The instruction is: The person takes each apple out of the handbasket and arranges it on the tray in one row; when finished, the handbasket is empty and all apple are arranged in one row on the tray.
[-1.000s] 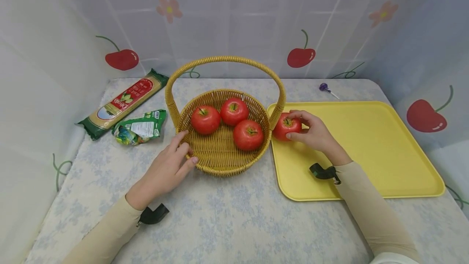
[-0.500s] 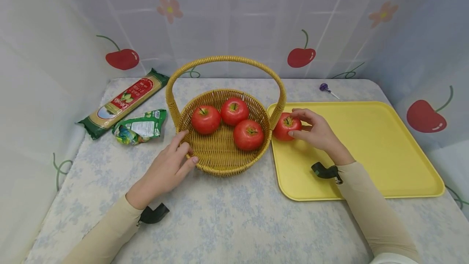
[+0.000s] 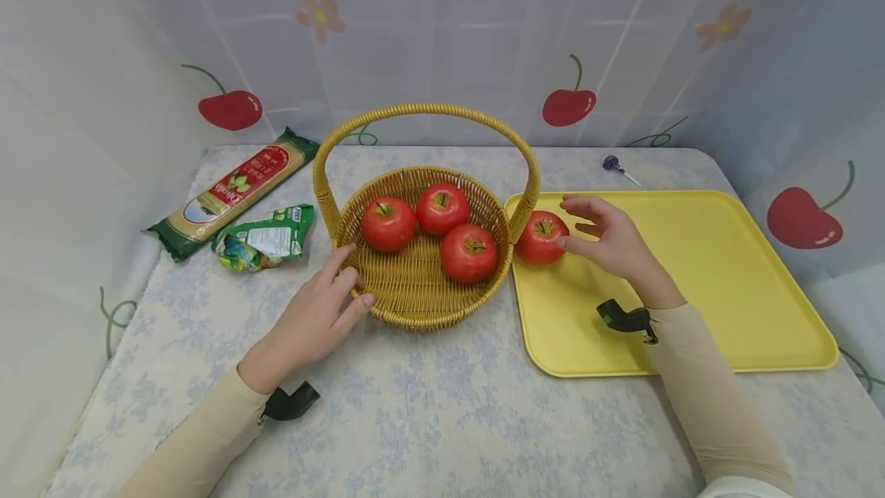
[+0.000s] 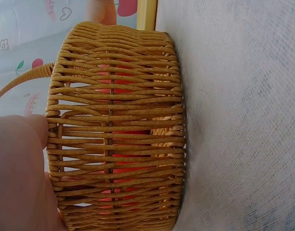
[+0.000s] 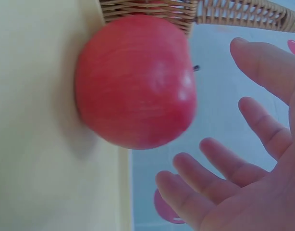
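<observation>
A yellow wicker basket (image 3: 423, 323) with a tall arched handle stands mid-table, with three red apples inside, one of them the apple (image 3: 469, 253) nearest its right side. My left hand (image 3: 311, 321) rests on the basket's left front rim, its fingers and thumb loosely bent over the edge. Another red apple (image 3: 541, 238) sits on the left edge of a yellow tray (image 3: 664, 275), close against the basket. Just right of that apple is my right hand (image 3: 615, 248), fingers spread and palm facing it. The right wrist view shows a gap between the fingers and the apple (image 5: 135, 82).
At the back left lies a long green-and-gold packet (image 3: 235, 194), with a crumpled green packet (image 3: 266, 238) in front of it. A purple lollipop (image 3: 612, 164) lies behind the tray. Cherry-print curtains (image 3: 442, 37) close off the back and sides of the table.
My right hand has let go of the apple on the tray and drawn back to the right, its fingers spreading. That apple stays in place. The left hand and basket have not moved.
</observation>
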`<move>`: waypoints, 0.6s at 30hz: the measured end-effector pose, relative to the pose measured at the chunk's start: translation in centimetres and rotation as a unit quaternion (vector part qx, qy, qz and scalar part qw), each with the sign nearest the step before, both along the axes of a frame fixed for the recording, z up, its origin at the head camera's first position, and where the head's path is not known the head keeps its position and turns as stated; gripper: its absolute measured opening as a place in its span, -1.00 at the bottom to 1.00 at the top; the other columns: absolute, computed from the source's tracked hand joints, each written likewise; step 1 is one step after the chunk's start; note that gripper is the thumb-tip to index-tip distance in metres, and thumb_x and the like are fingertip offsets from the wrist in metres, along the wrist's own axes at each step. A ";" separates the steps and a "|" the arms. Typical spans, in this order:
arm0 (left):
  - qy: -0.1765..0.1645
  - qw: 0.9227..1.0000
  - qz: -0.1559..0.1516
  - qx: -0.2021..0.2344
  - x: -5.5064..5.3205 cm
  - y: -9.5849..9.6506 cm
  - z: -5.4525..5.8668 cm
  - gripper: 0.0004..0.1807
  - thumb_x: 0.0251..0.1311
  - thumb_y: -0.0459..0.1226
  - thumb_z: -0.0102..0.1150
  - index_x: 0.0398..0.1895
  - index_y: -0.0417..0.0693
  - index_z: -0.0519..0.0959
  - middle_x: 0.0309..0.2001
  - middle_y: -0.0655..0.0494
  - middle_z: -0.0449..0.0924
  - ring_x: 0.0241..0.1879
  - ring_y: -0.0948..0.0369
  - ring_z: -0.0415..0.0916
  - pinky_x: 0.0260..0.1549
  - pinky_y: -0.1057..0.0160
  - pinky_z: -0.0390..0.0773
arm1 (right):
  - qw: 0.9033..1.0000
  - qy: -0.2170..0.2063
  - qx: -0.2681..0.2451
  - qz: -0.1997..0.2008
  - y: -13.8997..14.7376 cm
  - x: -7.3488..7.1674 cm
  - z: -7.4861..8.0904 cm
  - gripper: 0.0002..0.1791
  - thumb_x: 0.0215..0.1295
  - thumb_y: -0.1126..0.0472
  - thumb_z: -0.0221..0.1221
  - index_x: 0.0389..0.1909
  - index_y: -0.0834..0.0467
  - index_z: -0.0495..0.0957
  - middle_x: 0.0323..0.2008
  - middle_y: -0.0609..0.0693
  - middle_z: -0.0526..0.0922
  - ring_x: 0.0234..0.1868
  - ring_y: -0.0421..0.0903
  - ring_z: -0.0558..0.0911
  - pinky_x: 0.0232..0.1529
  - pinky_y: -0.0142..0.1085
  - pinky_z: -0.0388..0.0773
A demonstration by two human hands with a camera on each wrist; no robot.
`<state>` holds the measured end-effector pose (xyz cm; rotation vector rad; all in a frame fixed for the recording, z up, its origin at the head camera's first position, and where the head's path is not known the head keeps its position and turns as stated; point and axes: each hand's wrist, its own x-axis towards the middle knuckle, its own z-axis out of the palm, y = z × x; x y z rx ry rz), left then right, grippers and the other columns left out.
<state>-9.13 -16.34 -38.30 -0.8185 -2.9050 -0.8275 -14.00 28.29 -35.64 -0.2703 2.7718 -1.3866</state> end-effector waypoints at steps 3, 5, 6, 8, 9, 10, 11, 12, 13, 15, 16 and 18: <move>0.000 1.000 0.000 -0.001 0.0 0.0 0.0 -0.77 0.51 -0.08 0.05 -0.26 -0.03 0.43 0.52 -0.29 0.12 0.06 -0.22 0.56 -0.13 -0.09 0.51 | 1.000 0.007 0.011 -0.006 0.1 0.3 0.7 -0.40 0.27 0.31 0.37 0.28 0.35 0.40 0.43 0.27 0.40 0.36 0.29 0.47 0.32 0.16 0.39; -0.002 1.000 0.001 -0.002 0.0 0.0 0.0 -0.76 0.51 -0.08 0.04 -0.26 -0.02 0.43 0.53 -0.28 0.12 0.07 -0.22 0.56 -0.12 -0.09 0.51 | 1.000 0.013 0.017 -0.008 0.1 0.5 1.1 -0.40 0.26 0.30 0.38 0.28 0.33 0.41 0.43 0.25 0.39 0.36 0.27 0.47 0.30 0.13 0.40; -0.003 1.000 0.001 -0.002 0.0 0.0 0.0 -0.77 0.51 -0.08 0.05 -0.26 -0.02 0.43 0.53 -0.28 0.12 0.07 -0.22 0.56 -0.11 -0.10 0.51 | 1.000 0.016 0.020 -0.009 0.1 0.5 1.2 -0.40 0.26 0.30 0.38 0.28 0.32 0.41 0.44 0.25 0.39 0.35 0.27 0.48 0.30 0.11 0.41; -0.003 1.000 0.001 -0.001 0.0 0.0 0.0 -0.77 0.51 -0.08 0.05 -0.25 -0.03 0.43 0.53 -0.29 0.12 0.09 -0.23 0.55 -0.10 -0.10 0.51 | 0.999 0.025 0.023 -0.010 0.1 0.8 1.6 -0.41 0.25 0.30 0.39 0.27 0.30 0.42 0.44 0.22 0.40 0.35 0.24 0.50 0.28 0.01 0.44; -0.003 1.000 0.001 0.000 0.0 0.0 0.0 -0.77 0.51 -0.09 0.04 -0.25 -0.03 0.44 0.52 -0.29 0.12 0.10 -0.23 0.55 -0.10 -0.10 0.51 | 0.999 0.028 0.024 -0.009 0.1 0.9 1.8 -0.41 0.25 0.31 0.39 0.27 0.29 0.43 0.44 0.22 0.40 0.34 0.23 0.50 0.27 -0.07 0.46; -0.003 1.000 0.001 0.001 0.0 0.0 0.0 -0.77 0.51 -0.09 0.04 -0.25 -0.03 0.44 0.52 -0.30 0.13 0.09 -0.23 0.55 -0.10 -0.10 0.51 | 0.999 0.032 0.024 -0.008 0.1 1.0 1.9 -0.41 0.25 0.31 0.39 0.27 0.28 0.43 0.44 0.21 0.41 0.33 0.23 0.51 0.26 -0.17 0.48; -0.002 1.000 0.000 0.002 0.0 0.0 0.0 -0.77 0.51 -0.08 0.04 -0.24 -0.03 0.44 0.52 -0.30 0.13 0.08 -0.23 0.55 -0.11 -0.10 0.51 | 0.999 0.036 0.023 -0.006 0.0 1.1 2.0 -0.42 0.24 0.31 0.39 0.26 0.28 0.44 0.44 0.20 0.41 0.32 0.22 0.51 0.23 -0.29 0.50; -0.001 1.000 -0.001 0.003 0.0 0.0 0.0 -0.77 0.51 -0.08 0.03 -0.24 -0.03 0.44 0.52 -0.31 0.13 0.08 -0.23 0.56 -0.11 -0.09 0.51 | 0.999 0.040 0.022 -0.004 0.0 1.2 2.2 -0.43 0.24 0.32 0.39 0.25 0.28 0.45 0.43 0.20 0.42 0.31 0.21 0.52 0.20 -0.39 0.49; -0.001 1.000 -0.001 0.004 0.0 0.0 0.0 -0.77 0.52 -0.08 0.03 -0.24 -0.04 0.45 0.52 -0.31 0.14 0.07 -0.23 0.56 -0.12 -0.09 0.51 | 0.999 0.043 0.020 -0.002 -0.1 1.4 2.4 -0.44 0.24 0.32 0.39 0.24 0.27 0.46 0.43 0.18 0.43 0.30 0.19 0.53 0.17 -0.50 0.48; -0.001 1.000 -0.001 0.004 0.0 0.0 0.0 -0.77 0.52 -0.08 0.02 -0.23 -0.04 0.45 0.52 -0.31 0.13 0.07 -0.22 0.56 -0.12 -0.09 0.51 | 0.999 0.048 0.018 0.001 -0.3 1.6 2.6 -0.45 0.24 0.33 0.39 0.23 0.27 0.47 0.42 0.17 0.44 0.28 0.14 0.55 0.11 -0.63 0.44; -0.002 1.000 -0.001 0.004 0.0 0.0 0.0 -0.77 0.52 -0.08 0.03 -0.23 -0.04 0.45 0.52 -0.31 0.13 0.06 -0.22 0.56 -0.12 -0.08 0.51 | 0.999 0.048 0.019 0.002 -0.4 1.7 2.7 -0.45 0.24 0.33 0.39 0.23 0.26 0.47 0.41 0.15 0.45 0.26 0.07 0.57 0.09 -0.66 0.43; -0.004 1.000 -0.001 0.004 0.0 0.0 0.0 -0.77 0.52 -0.08 0.03 -0.23 -0.04 0.45 0.52 -0.31 0.13 0.06 -0.21 0.56 -0.13 -0.07 0.51 | 0.999 0.048 0.020 0.004 -0.5 1.9 2.8 -0.46 0.23 0.32 0.40 0.22 0.24 0.49 0.40 0.12 0.46 0.23 -0.12 0.59 0.07 -0.67 0.44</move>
